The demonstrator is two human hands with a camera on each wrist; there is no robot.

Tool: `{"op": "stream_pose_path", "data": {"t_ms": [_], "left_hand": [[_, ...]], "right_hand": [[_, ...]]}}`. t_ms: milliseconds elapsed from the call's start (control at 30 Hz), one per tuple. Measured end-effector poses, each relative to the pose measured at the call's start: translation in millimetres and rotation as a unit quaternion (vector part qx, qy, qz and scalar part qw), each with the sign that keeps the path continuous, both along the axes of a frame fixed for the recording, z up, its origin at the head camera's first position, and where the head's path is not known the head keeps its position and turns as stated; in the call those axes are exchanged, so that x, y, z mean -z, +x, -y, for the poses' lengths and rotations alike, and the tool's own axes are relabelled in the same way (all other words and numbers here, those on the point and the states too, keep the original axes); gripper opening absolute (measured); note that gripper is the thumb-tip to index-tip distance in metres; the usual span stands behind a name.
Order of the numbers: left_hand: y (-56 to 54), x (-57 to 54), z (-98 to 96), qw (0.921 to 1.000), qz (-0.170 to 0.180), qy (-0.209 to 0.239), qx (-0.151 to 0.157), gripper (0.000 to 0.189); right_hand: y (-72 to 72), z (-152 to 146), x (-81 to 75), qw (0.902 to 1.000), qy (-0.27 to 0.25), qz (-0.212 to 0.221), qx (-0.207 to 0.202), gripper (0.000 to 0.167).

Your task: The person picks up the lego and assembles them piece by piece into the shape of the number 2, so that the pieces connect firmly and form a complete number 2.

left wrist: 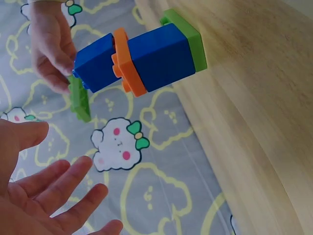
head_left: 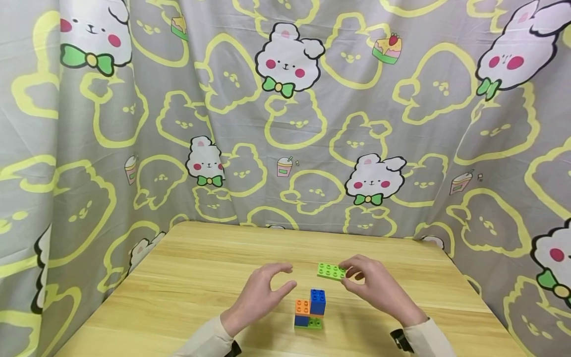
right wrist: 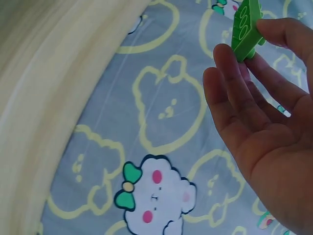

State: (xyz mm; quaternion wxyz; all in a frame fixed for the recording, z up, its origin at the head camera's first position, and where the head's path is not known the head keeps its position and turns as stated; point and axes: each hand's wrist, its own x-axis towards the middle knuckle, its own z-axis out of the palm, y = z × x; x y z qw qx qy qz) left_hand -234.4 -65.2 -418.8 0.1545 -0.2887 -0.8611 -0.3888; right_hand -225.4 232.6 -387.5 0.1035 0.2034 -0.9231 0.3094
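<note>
My right hand (head_left: 372,285) pinches one end of a flat green toy brick (head_left: 329,270), its studs facing up, above the table. In the right wrist view the hollow underside of that green brick (right wrist: 247,29) shows between thumb and fingers. Below it on the table stands a stack of toy bricks: a green base plate (head_left: 315,324), a blue brick (head_left: 301,321), a flat orange brick (head_left: 302,306) and another blue brick (head_left: 317,302) on top at the right. My left hand (head_left: 263,292) hovers left of the stack, thumb and fingers spread, touching nothing.
The stack rests on a light wooden table (head_left: 178,287). A grey curtain (head_left: 250,124) with cartoon animals and yellow outlines hangs behind the table and along both sides.
</note>
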Motion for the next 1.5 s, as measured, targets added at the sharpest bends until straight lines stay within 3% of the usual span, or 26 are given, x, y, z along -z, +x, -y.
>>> {"op": "stream_pose_path", "data": {"t_ms": [333,667,867,1500], "left_hand": [[3.2,-0.8,-1.8,0.9992,-0.015,0.008,0.035,0.041],[6.0,-2.6,-3.2,0.998,0.031,0.004,0.055,0.053],[5.5,-1.4,-3.1,0.9969,0.049,-0.016,0.061,0.046],[3.1,5.4,-5.3,0.9951,0.049,-0.035,0.078,0.03]], "right_hand": [[14.7,12,-7.5,0.9983,0.018,-0.042,-0.036,0.019],[18.6,24,-3.2,0.9944,0.026,-0.062,-0.082,0.019],[20.0,29,0.6,0.9941,0.024,-0.05,-0.094,0.019],[15.4,34,11.5,0.9932,0.039,-0.016,-0.108,0.017]]}}
